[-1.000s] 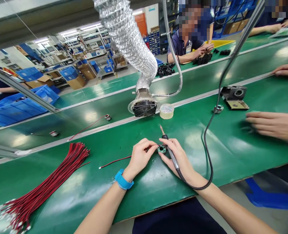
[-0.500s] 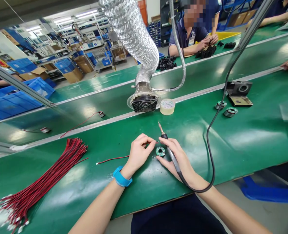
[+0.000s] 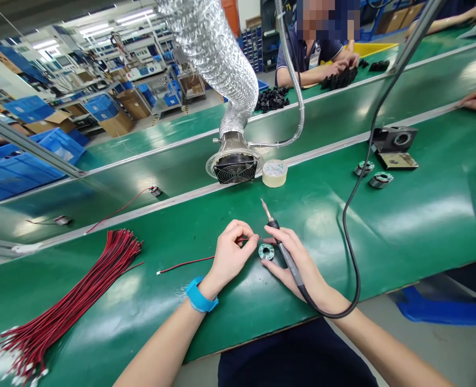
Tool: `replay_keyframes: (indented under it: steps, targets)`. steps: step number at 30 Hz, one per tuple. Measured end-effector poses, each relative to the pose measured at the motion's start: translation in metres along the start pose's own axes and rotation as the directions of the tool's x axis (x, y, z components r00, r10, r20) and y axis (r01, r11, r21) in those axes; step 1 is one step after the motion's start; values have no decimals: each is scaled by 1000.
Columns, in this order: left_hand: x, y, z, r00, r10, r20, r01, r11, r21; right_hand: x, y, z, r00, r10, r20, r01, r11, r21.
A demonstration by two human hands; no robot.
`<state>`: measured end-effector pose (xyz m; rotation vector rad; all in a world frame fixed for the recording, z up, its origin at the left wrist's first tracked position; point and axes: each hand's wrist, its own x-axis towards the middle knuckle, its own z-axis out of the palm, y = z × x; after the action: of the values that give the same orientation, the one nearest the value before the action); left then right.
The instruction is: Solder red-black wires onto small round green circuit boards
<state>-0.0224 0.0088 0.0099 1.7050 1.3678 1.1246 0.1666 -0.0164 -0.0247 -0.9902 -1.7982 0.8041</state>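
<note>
— What's in your hands?
— My left grip (image 3: pixel 230 252) pinches a red wire (image 3: pixel 189 264); my right grip (image 3: pixel 294 260) clasps the soldering iron (image 3: pixel 280 242).
— And the round board (image 3: pixel 266 251)?
— Lying on the green surface (image 3: pixel 403 215), frame center, between both hands.

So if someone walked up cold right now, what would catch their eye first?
Probably the silver flexible duct that drops to a grilled fan at mid-bench. Below it, the left hand pinches a red wire and the right hand holds a soldering iron, either side of a small round circuit board. A big bundle of red wires fans across the green mat at left.
</note>
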Motion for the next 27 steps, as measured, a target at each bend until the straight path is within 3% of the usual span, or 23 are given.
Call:
replay_keyframes:
  steps: [7,11,15,18,27]
  targets:
    - [-7,8,8,997,63,45,-62,998,-6,0,1,10,997,25,-69,-29,998,-55]
    - [-10,11,10,990,112,84,-114,993,10,-5,-4,-2,991,-8,-133,0,998,-60]
    - [-13,10,12,984,145,100,-150,988,40,-18,-13,-21,926,27,-377,-61,995,-78]
    - [-15,8,13,978,176,112,-185,980,75,-29,-15,-29,874,114,-472,-123,992,11]
    - [-15,7,16,966,245,82,-254,959,130,-32,-10,-27,894,142,-425,-78,983,164]
